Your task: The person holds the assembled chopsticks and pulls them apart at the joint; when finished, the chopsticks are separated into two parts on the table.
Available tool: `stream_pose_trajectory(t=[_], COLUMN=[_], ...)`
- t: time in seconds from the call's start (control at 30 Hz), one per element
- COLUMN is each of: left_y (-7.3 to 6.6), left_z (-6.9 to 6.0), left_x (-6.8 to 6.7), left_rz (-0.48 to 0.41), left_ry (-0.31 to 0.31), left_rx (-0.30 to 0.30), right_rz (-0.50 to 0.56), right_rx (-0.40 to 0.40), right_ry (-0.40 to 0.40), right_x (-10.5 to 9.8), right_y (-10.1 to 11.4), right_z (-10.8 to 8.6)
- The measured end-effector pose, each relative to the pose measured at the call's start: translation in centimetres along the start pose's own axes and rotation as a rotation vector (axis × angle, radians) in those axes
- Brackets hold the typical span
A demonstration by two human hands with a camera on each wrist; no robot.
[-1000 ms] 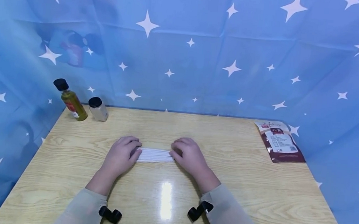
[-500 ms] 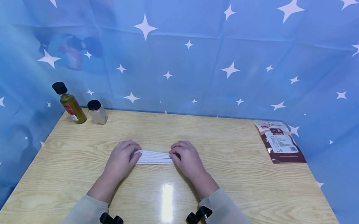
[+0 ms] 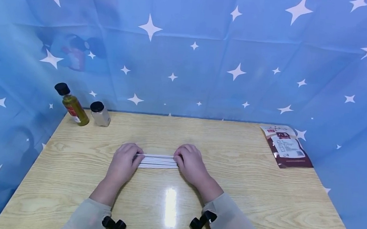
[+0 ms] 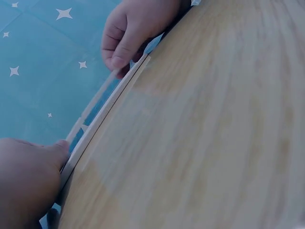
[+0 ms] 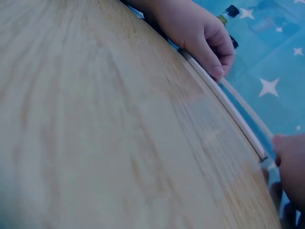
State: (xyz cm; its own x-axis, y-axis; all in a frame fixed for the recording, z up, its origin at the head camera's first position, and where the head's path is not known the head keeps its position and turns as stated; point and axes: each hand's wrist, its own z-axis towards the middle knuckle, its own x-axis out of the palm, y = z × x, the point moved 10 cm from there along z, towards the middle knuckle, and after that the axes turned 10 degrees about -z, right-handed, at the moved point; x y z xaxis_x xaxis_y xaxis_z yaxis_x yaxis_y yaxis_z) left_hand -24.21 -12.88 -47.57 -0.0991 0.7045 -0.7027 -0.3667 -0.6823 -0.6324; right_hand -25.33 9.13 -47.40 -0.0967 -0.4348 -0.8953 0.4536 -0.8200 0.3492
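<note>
Several thin white sticks (image 3: 158, 163) lie side by side in a narrow row at the middle of the table. Along the row's far edge, one slim white stick (image 4: 97, 100) is raised above the others, with a gap under it. My left hand (image 3: 124, 161) pinches its left end between thumb and fingers. At its right end, my right hand (image 3: 193, 166) pinches it the same way. The fingers cover both ends of the row in the head view. What exactly the sticks are, I cannot tell.
A bottle of greenish liquid (image 3: 75, 110) and a small black-lidded jar (image 3: 100, 114) stand at the back left of the wooden table (image 3: 247, 206). A brown and white packet (image 3: 286, 146) lies at the back right. Behind hangs a blue star-patterned cloth (image 3: 186, 82).
The hands' fingertips have closed on one white stick and lifted it slightly off the row's far side. Earlier the sticks lay together, slightly slanted. The other objects stay put.
</note>
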Motion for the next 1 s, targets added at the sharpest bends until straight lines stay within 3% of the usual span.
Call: stream_pose_trajectory(t=[0.27, 0.53, 1.0], left_y=[-0.7, -1.3, -2.6], left_z=[-0.1, -0.1, -0.2], left_x=[-0.7, -1.1, -0.9], left_rz=[0.000, 0.007, 0.001], left_ry=[-0.065, -0.102, -0.116], left_rx=[0.053, 0.102, 0.182], right_rz=[0.093, 0.127, 0.138], right_rx=[0.025, -0.090, -0.141], right_ry=[-0.075, -0.203, -0.262], right_x=[-0.9, -2.4, -3.2], right_y=[-0.4, 0.5, 0.4], right_z=[0.1, -0.5, -1.0])
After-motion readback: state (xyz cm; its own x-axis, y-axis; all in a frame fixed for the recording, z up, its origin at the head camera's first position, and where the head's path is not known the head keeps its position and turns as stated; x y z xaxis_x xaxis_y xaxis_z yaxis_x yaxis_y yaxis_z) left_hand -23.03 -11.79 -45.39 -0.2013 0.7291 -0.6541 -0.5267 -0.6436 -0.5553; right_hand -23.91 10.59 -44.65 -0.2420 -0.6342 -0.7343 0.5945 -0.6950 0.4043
